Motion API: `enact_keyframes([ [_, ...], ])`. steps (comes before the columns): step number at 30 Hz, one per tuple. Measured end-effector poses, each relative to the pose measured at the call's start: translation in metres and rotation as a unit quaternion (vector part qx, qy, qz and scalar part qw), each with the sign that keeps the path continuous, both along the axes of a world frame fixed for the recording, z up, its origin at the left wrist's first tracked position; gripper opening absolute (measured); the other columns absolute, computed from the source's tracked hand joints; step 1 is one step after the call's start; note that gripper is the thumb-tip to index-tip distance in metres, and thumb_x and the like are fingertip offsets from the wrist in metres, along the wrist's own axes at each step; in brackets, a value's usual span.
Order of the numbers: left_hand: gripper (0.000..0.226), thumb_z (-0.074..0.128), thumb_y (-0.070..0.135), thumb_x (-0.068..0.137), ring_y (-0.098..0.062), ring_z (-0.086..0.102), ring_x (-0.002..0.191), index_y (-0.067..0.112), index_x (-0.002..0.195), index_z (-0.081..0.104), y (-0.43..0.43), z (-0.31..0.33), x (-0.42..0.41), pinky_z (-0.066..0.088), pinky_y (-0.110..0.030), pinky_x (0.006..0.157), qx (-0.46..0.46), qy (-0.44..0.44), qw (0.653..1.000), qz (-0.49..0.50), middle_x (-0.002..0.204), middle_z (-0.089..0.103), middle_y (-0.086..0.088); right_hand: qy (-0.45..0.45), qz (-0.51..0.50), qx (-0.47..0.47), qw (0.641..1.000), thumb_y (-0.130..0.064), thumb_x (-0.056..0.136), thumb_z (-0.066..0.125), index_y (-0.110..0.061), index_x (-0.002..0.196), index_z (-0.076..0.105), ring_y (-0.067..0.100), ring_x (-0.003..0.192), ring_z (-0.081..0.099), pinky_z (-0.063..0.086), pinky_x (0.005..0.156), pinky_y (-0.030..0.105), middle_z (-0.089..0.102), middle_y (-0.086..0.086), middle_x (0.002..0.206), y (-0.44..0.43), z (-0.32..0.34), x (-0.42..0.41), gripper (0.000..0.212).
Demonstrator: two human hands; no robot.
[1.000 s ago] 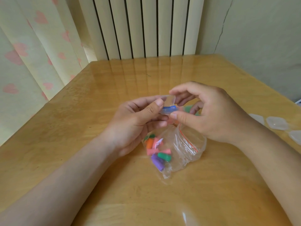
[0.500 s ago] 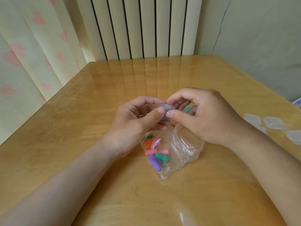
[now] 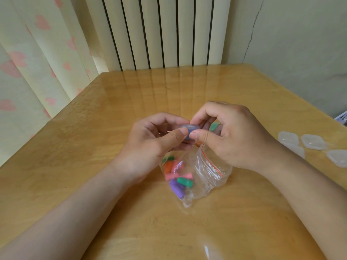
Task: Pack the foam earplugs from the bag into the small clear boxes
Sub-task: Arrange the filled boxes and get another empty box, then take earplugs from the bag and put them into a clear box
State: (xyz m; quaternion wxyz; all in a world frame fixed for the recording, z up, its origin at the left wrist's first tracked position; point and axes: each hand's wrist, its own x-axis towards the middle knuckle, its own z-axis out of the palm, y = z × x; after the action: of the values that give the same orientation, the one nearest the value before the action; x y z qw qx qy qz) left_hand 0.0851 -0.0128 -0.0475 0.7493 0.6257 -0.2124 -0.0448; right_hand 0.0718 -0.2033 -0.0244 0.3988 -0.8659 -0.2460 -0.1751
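So both hands meet in the middle of the table (image 3: 112, 113), a bit above it. The left hand (image 3: 155, 141) and the right hand (image 3: 232, 136) each pinch the same little box (image 3: 188, 130). The left thumb lies on the box's near edge and the curled fingers wrap round behind it. The right thumb and first finger squeeze the box from the other side. The two thumb tips are almost touching. The box is see-through, and something blue shows inside it. I cannot tell if its lid is snapped down.

A green earplug (image 3: 214, 127) peeks out from under the bent fingers of the right hand, just behind the box.

Just below the hands, the bag (image 3: 208, 171) lies on the table. It is clear plastic with a red strip along its mouth, and the mouth gapes open under the right wrist. More earplugs (image 3: 177, 177) sit bunched in the left end of the bag: orange, pink, green and purple ones.

Over by the right edge of the table, a few more spare boxes (image 3: 313, 142) lie flat, close together and well apart from the hands.

Behind the table stands a white radiator (image 3: 159, 30). A curtain (image 3: 37, 53) with pink hearts hangs on the left.
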Motion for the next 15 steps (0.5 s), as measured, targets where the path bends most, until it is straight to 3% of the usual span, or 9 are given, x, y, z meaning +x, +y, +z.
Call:
enact_keyframes([
  [5,0.008,0.075,0.008,0.08,-0.033,0.073,0.083,0.002,0.085,0.072,-0.0005,0.0006,0.0003,0.061,-0.036,0.074,0.014,-0.002,1.0,0.028,0.091,0.074,-0.024,0.001,0.013,0.002,1.0,-0.011,0.081,0.081,-0.015,0.087,0.07,0.013,0.077,0.064,0.052,0.062,0.02,0.066,-0.009,0.083,0.0013,-0.0009,-0.0002,0.013],
  [8,0.019,0.076,0.011,0.075,-0.026,0.074,0.08,-0.004,0.085,0.068,0.0003,0.0024,-0.0008,0.061,-0.032,0.072,0.039,-0.022,0.998,0.039,0.086,0.075,-0.018,0.022,0.013,0.001,1.0,-0.018,0.08,0.083,-0.019,0.088,0.07,0.008,0.079,0.065,0.055,0.068,0.025,0.068,-0.01,0.085,0.0027,-0.0017,-0.0006,0.016],
  [12,0.026,0.075,0.014,0.069,-0.023,0.074,0.076,-0.004,0.086,0.067,0.0032,0.0076,-0.0022,0.06,-0.028,0.069,0.053,-0.045,0.995,0.07,0.084,0.075,-0.018,0.045,-0.003,-0.017,0.999,-0.023,0.083,0.08,-0.025,0.094,0.066,0.002,0.086,0.066,0.055,0.069,0.021,0.07,-0.013,0.088,0.0026,-0.0039,-0.0013,0.018],
  [15,0.014,0.075,0.001,0.078,-0.017,0.073,0.073,-0.002,0.088,0.066,0.0078,0.0098,-0.0002,0.056,-0.022,0.063,0.074,-0.054,0.992,0.086,0.082,0.076,-0.012,0.055,-0.003,-0.012,0.998,-0.021,0.085,0.079,-0.027,0.097,0.064,0.003,0.085,0.068,0.053,0.066,0.018,0.069,-0.013,0.086,0.0048,-0.0045,-0.0018,0.02],
])
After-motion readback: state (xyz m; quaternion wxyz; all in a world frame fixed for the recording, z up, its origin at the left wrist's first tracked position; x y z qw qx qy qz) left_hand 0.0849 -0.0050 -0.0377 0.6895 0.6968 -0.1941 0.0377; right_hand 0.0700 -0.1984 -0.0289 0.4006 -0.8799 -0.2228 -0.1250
